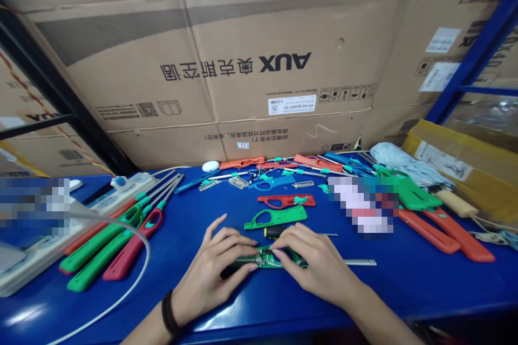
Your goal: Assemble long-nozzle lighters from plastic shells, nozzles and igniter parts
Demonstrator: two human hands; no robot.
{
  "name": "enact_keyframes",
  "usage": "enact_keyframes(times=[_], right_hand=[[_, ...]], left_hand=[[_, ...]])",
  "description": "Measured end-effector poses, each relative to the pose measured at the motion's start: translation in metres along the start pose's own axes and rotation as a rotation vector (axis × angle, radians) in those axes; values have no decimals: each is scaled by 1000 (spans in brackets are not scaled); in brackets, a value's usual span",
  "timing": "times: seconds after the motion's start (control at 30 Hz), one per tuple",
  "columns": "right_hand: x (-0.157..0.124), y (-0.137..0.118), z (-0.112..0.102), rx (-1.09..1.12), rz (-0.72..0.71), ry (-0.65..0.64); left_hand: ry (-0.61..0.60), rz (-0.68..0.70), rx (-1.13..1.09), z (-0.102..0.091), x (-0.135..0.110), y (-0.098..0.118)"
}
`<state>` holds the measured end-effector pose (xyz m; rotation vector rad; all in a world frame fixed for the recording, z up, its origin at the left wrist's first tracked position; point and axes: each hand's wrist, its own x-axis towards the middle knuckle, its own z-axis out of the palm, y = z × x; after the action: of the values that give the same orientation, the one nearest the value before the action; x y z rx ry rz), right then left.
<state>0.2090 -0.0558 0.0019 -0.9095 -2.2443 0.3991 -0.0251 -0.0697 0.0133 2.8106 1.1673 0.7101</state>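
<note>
A green long-nozzle lighter (pixel 265 260) lies opened on the blue table, with white wire and small inner parts showing. My left hand (pixel 214 264) grips its handle end, thumb below and fingers above. My right hand (pixel 313 259) is closed over the trigger part, thumb and fingertips at the wire; its exact grip is partly hidden. The metal nozzle (pixel 362 262) sticks out to the right of that hand. Just behind lies a screwdriver (pixel 273 233) with a black and yellow handle. Farther back are a green half-shell (pixel 279 218) and a red half-shell (pixel 283 201).
Whole lighters (pixel 129 248) lie at left beside a white power strip (pixel 101 205) and a looping white cable (pixel 141 259). Lighter parts (pixel 238 182) spread along the back by a large carton (pixel 243 27). More lighters (pixel 424 221) and a yellow-taped box (pixel 457 172) are at right.
</note>
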Motion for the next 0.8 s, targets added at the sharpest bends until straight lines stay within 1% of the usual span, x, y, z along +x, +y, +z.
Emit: enact_keyframes(times=[0.17,0.33,0.5,0.67,0.8], right_hand=[[0,-1,0,4,-13,-13],[0,-1,1,37,-18,-81],[0,-1,1,34,-48,-88],[1,-2,1,17,-75,-84],[0,-1,2,21,-70,-78]], left_hand=[[-11,8,-14,1,1,0],[-10,17,4,1,1,-2],[1,60,63,-2,-5,1],[-82,76,154,-3,-20,12],[-223,68,152,-5,-25,17]])
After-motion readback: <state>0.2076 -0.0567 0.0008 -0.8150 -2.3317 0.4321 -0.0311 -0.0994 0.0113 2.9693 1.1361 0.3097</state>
